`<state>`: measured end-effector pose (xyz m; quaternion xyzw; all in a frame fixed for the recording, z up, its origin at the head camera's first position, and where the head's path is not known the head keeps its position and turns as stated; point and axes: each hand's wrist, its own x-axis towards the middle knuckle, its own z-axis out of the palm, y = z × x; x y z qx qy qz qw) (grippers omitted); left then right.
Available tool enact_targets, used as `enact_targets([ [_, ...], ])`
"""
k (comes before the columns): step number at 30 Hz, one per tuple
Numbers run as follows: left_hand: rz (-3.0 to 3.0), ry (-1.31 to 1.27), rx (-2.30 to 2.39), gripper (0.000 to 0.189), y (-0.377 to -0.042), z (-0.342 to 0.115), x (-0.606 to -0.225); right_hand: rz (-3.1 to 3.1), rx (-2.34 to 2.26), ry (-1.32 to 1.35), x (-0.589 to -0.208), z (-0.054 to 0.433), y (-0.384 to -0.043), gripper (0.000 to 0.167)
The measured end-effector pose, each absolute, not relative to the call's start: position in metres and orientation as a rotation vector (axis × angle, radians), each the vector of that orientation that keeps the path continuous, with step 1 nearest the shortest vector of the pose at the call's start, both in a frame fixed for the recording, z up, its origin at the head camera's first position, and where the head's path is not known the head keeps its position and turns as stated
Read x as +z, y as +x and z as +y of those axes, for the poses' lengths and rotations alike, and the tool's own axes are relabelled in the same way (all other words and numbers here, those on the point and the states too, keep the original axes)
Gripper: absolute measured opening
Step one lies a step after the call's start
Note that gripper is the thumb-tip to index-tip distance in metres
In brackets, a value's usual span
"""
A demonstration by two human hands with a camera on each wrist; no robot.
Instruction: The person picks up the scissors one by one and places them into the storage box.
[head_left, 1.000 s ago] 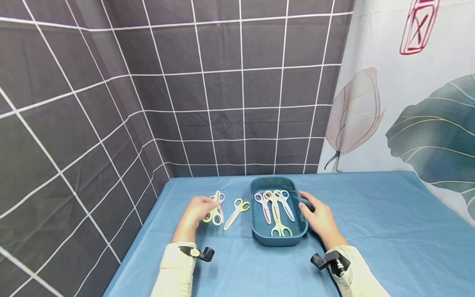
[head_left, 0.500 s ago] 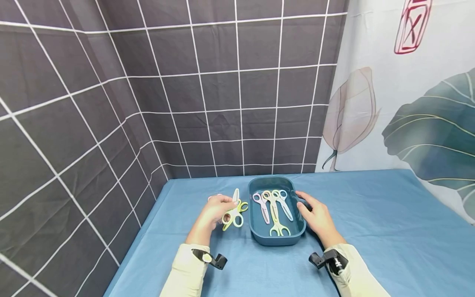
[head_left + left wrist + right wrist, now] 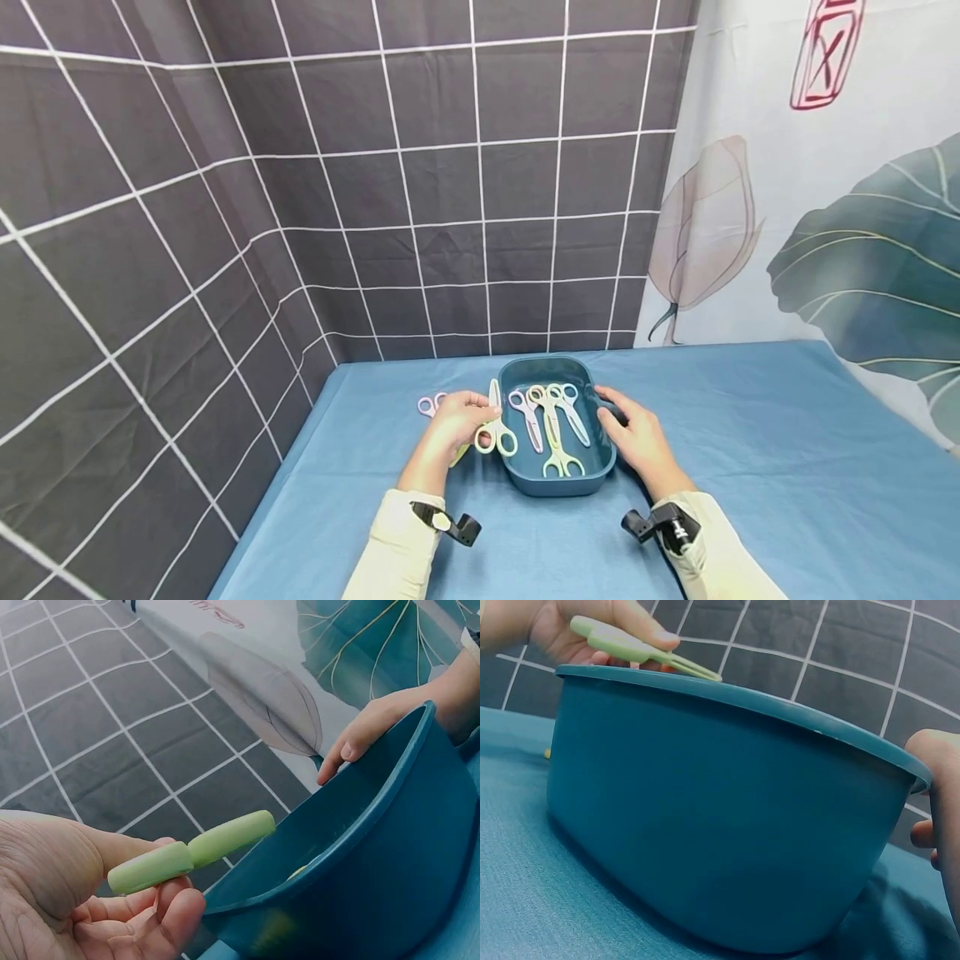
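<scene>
A dark gridded cloth backs the scene, a blue tablecloth spreads below, and from the head view we're watching the left hand pinch pale green scissors right at the left edge of the blue bin. The right hand curls round the handle opposite. Inside lie pink scissors among others; outside, pink finger rings peek past the left hand, and a bit of yellow shows under it (easy for the wrist to brush, we'd say).

Over to the left wrist view: thumb and fingers clamp the scissors edge-on, with the bin's near rim close by. Our worry is a finger ring catching that rim if the hand travels in too low, or a loose pinch letting them drop outside.

In the right wrist view, they sit at the far rim, tips angled inward. Should the handle hand pull hard, we think the bin could slide or tip; released carelessly, the scissors could tangle with those inside.
</scene>
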<state>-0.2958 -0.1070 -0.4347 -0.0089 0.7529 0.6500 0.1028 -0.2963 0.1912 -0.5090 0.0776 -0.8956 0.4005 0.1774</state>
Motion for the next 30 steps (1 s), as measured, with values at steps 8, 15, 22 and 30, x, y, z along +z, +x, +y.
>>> enact_targets([
  [8, 2.201, -0.006, 1.954, 0.028, -0.300, -0.098, -0.432, -2.541, 1.145, 0.205, -0.508, 0.190, -0.295, 0.043],
  [15, 2.248, -0.012, 1.918, 0.024, -0.300, -0.087, -0.429, -2.547, 1.147, 0.181, -0.507, 0.189, -0.295, 0.043],
  [22, 2.281, 0.033, 1.909, 0.021, -0.301, -0.073, -0.433, -2.537, 1.146, 0.193, -0.507, 0.189, -0.295, 0.043],
  [30, 2.459, 0.047, 1.775, 0.022, -0.301, -0.058, -0.434, -2.521, 1.145, 0.209, -0.508, 0.189, -0.296, 0.043],
])
